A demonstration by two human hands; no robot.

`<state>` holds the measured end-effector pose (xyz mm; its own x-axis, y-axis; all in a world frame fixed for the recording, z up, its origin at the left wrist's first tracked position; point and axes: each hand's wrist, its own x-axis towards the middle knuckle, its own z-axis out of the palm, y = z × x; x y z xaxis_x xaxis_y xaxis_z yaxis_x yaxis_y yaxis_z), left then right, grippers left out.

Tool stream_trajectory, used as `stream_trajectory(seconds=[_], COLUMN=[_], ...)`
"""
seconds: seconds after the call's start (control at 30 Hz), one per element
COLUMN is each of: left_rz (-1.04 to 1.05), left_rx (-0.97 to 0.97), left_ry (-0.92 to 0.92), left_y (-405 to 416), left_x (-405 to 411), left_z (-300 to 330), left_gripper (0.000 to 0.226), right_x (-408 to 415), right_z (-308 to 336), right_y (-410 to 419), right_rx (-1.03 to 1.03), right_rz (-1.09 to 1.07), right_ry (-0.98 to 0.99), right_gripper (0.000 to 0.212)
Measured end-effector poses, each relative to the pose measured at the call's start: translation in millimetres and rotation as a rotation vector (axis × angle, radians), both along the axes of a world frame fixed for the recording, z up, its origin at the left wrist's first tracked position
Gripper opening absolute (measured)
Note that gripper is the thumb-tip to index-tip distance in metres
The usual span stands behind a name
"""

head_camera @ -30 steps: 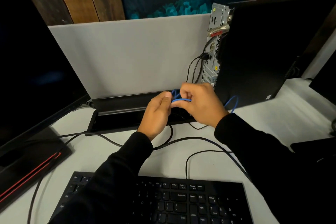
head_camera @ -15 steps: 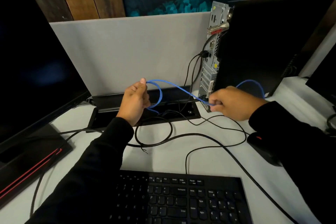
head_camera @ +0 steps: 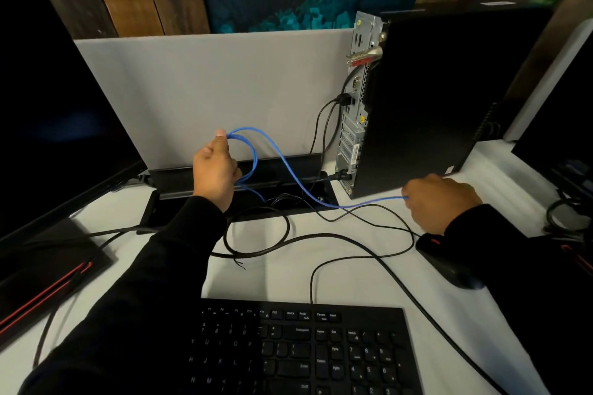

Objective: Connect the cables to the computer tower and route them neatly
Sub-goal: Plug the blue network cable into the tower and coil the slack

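Note:
A black computer tower point(head_camera: 433, 99) stands at the right of the white desk, its metal rear panel point(head_camera: 354, 125) facing left with black cables plugged in. A thin blue cable point(head_camera: 288, 160) runs between my hands. My left hand point(head_camera: 216, 170) grips a loop of it above the desk's black cable slot point(head_camera: 288, 199). My right hand point(head_camera: 441, 202) holds the cable's other part low on the desk, in front of the tower's base. The cable's end is hidden inside my right hand.
A black keyboard point(head_camera: 305, 349) lies at the front, a black mouse point(head_camera: 449, 263) under my right sleeve. Loose black cables point(head_camera: 321, 237) curl across the desk. A dark monitor point(head_camera: 48, 125) fills the left. A grey divider point(head_camera: 224, 90) stands behind the slot.
My hands, together at the slot a second ago, have drawn apart. My right hand has pulled the blue cable further right past the tower's base, stretching it out from the loop in my left hand.

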<state>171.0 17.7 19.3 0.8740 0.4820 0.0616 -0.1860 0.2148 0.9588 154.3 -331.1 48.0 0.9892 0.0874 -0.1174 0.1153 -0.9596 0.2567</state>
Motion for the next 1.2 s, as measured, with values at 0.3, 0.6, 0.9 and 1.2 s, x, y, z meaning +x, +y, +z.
stream_trajectory(seconds=[0.3,0.6,0.9,1.2], left_rz=[-0.088,-0.188,-0.225,-0.347], left_rx=[0.104,0.206,0.071,-0.173], left_ry=[0.005,-0.004,0.038,0.103], left_y=[-29,-29,-25,-27], left_x=[-4,-19,-18,-21], left_z=[-2,1,3,9], left_gripper=[0.046,0.049,0.046,0.059], right_x=[-36,-7,3,17], right_z=[13,22,19,-5], right_y=[71,126,153,179], right_rx=[1.264,1.082,1.335,1.192], right_rz=[0.369,0.513,0.538,0.518], right_ry=[0.096,-0.093,-0.192,-0.199], right_gripper=[0.036,0.036,0.018,0.023])
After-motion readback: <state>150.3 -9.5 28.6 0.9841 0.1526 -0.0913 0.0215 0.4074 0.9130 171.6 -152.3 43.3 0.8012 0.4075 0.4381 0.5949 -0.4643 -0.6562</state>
